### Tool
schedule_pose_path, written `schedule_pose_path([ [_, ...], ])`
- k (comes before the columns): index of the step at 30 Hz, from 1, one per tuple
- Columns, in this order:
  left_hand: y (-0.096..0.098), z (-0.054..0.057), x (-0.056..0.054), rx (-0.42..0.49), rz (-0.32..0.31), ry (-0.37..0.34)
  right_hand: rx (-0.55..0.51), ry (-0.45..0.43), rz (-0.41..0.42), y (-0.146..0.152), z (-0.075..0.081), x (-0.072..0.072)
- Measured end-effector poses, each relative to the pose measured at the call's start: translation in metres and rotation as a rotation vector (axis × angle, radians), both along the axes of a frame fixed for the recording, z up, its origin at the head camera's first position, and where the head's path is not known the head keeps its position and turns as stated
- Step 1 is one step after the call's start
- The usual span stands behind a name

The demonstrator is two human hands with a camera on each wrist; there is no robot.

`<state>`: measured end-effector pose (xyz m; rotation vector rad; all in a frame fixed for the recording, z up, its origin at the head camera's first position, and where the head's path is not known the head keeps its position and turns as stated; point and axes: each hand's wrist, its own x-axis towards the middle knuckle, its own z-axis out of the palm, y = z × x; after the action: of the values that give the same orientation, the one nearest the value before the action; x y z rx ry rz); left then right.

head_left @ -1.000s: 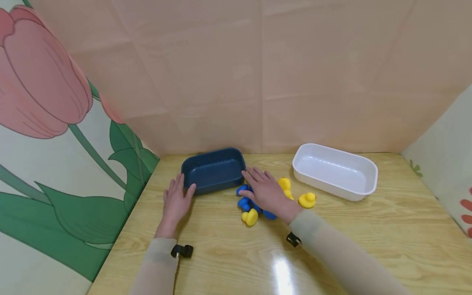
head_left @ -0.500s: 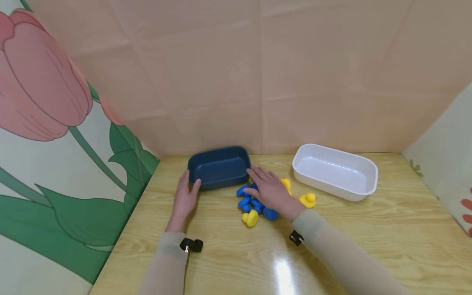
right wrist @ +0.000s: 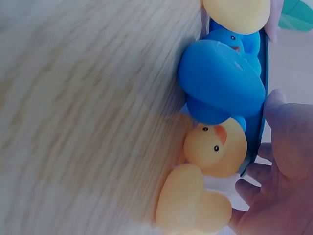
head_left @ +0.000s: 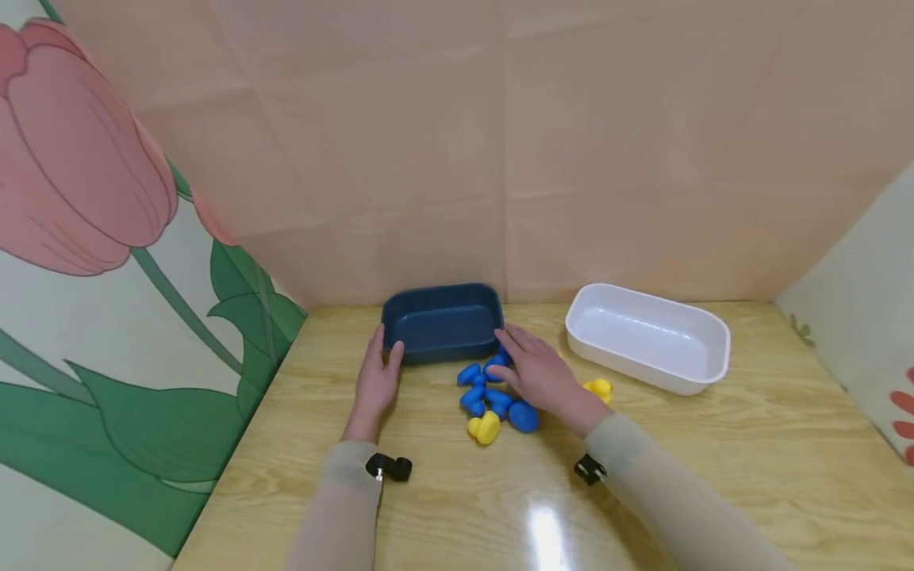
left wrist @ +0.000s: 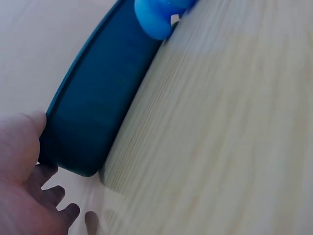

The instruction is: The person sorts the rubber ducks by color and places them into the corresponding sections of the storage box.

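A navy blue rectangular bin (head_left: 443, 323) stands at the back of the table, left of centre. My left hand (head_left: 376, 385) lies at its left end with straight fingers, touching the rim with the thumb in the left wrist view. At the bin's right end is my right hand (head_left: 540, 370), fingers extended against that side. Several blue rubber ducks (head_left: 524, 416) lie in a cluster in front of the bin, between the hands. One yellow rubber duck (head_left: 485, 428) lies tipped at the cluster's near edge. Past the right wrist shows another yellow duck (head_left: 600, 388); the right hand hides others.
A white rectangular bin (head_left: 646, 333) stands at the back right. Behind both bins rises a pinkish cloth-like backdrop (head_left: 400, 143). A tulip-patterned wall (head_left: 264, 317) borders the wooden table (head_left: 457, 507) on the left, and a pale wall (head_left: 857, 317) borders it on the right.
The navy bin has slid to the right along the backdrop, with my left hand moving along at its left end. My right hand has shifted slightly right, uncovering more blue ducks.
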<state>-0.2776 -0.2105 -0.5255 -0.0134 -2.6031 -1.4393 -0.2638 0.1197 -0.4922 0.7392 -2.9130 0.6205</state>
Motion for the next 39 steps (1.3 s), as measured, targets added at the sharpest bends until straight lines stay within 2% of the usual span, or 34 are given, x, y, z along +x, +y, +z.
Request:
schedule_pose_path([
  [20,0.023,-0.006,-0.018,0.073,-0.036,0.037,-0.018,0.065,-0.038,0.019,0.003,0.013],
  [30,0.027,-0.008,-0.022,0.117,-0.040,0.053,-0.089,-0.052,-0.210,0.023,0.004,0.016],
  [39,0.028,-0.014,-0.026,0.128,-0.045,0.055,-0.065,-0.097,-0.231,0.023,0.005,0.005],
])
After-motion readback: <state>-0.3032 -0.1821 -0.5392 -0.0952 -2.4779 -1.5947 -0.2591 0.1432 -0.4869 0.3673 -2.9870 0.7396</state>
